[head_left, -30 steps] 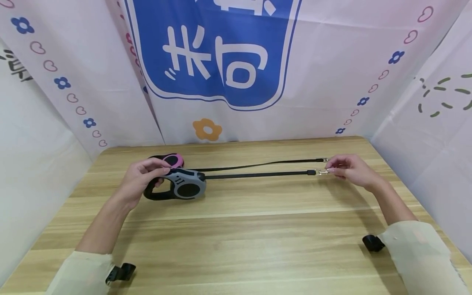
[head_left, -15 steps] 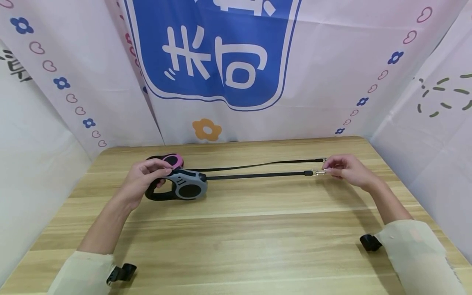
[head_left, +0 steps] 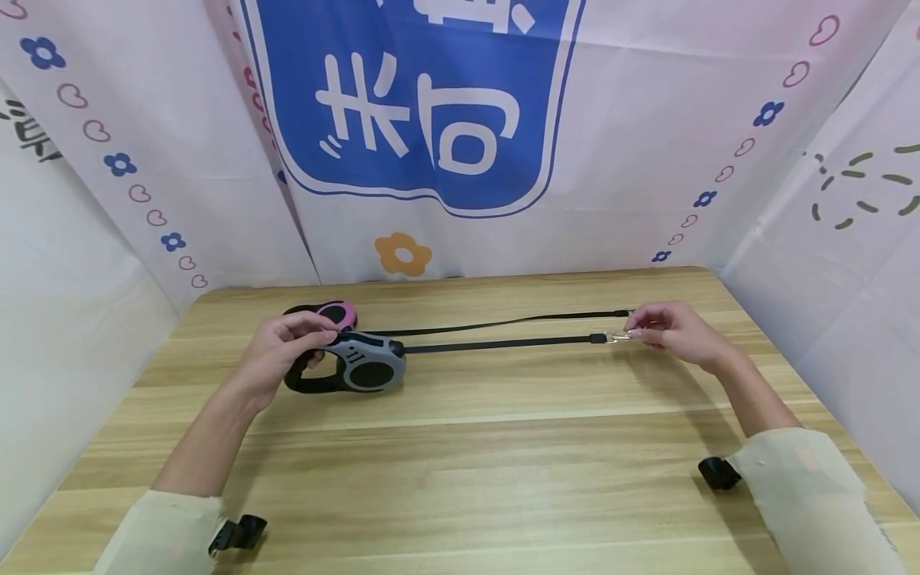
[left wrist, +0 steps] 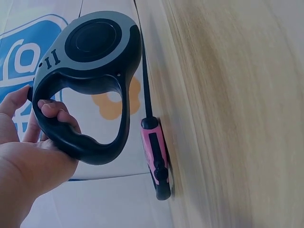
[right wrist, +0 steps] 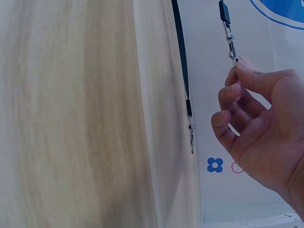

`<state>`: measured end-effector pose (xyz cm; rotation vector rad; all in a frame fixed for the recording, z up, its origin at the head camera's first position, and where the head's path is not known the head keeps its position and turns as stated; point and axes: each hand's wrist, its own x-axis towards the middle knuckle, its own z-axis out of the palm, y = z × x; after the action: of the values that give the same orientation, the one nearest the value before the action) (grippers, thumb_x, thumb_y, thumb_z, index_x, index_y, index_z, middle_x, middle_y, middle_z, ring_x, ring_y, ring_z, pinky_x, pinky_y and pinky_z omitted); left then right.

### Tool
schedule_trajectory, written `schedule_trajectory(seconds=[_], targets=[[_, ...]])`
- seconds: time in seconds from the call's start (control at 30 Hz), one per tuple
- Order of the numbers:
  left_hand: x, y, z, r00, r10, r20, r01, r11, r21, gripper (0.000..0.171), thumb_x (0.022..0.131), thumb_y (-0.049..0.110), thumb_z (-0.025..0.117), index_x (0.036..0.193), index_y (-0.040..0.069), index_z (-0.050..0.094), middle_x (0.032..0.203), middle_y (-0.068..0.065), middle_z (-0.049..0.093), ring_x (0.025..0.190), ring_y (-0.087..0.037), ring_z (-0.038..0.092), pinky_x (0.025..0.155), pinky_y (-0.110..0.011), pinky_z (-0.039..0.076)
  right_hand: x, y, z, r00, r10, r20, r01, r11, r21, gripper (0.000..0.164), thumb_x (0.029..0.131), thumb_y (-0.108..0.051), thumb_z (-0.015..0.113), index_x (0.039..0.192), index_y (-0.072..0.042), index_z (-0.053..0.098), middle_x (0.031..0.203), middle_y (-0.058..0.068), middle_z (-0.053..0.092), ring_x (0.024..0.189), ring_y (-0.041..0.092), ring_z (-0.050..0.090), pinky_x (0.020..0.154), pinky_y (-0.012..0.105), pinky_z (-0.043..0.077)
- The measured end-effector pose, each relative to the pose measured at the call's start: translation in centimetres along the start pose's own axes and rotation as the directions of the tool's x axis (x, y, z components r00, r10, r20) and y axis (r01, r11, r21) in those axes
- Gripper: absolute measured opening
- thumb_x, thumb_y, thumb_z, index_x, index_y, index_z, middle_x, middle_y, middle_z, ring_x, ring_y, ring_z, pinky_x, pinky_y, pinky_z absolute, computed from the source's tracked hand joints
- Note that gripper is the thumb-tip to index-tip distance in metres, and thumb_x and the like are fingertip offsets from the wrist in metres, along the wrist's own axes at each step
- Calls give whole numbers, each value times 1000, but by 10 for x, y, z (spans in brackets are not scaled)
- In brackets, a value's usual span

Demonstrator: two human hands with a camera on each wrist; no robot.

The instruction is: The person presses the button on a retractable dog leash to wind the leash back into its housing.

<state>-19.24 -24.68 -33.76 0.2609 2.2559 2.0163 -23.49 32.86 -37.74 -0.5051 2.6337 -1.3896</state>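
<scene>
- The person's left hand [head_left: 283,347] is holding a grey-and-black retractable dog leash [head_left: 372,372], its fingers curling round the looped handle, over the left part of the surface [head_left: 460,479], towards the far left corner.
- From that case, a black strap [head_left: 496,344] is running out nearly straight towards the right edge, roughly following the far edge.
- The right hand [head_left: 668,331] is pinching the end of the strap's metal snap hook [right wrist: 231,43] between thumb and fingertips, the other fingers curving loosely; the right wrist view is showing this hook hanging above the surface.
- Behind the grey case, a pink-and-black retractable leash [left wrist: 154,152] is resting on the surface near the far left corner.
- Its own thin black strap [head_left: 489,326] is stretching along the far edge, with a second metal snap hook [right wrist: 192,133] lying near the far right corner, beyond the right hand.
- Beyond the far edge, a white cloth [head_left: 632,160] is hanging, bearing a blue panel [head_left: 413,180] and an orange flower [head_left: 384,254].
- Pale sleeves [head_left: 805,487] are covering both forearms.
</scene>
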Motion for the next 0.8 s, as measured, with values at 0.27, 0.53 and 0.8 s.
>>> schedule_trajectory(seconds=[0.27,0.53,0.8], targets=[[0,0,1,1000,17,14,-17,1000,-2,19,99,3,68,94,19,78,79,3,66,63,-10,55,59,-22,48,2,-2,4,1000,-23,-4,23,1000,2,9,98,2,65,103,8,69,93,16,64,70,11,55,58,26,49],[-1,1,2,1000,13,15,-13,1000,3,18,99,4,68,95,19,78,79,3,67,63,-11,55,60,-22,48,4,-3,6,1000,-20,4,20,1000,2,9,99,1,65,104,7,69,93,17,64,69,11,53,58,26,48],[-1,2,4,1000,5,20,-5,1000,6,17,100,6,68,97,21,77,83,4,71,64,-11,56,61,-23,49,8,-5,8,1000,-17,15,17,1000,-13,10,99,2,64,105,8,69,96,19,64,71,19,56,59,27,49]])
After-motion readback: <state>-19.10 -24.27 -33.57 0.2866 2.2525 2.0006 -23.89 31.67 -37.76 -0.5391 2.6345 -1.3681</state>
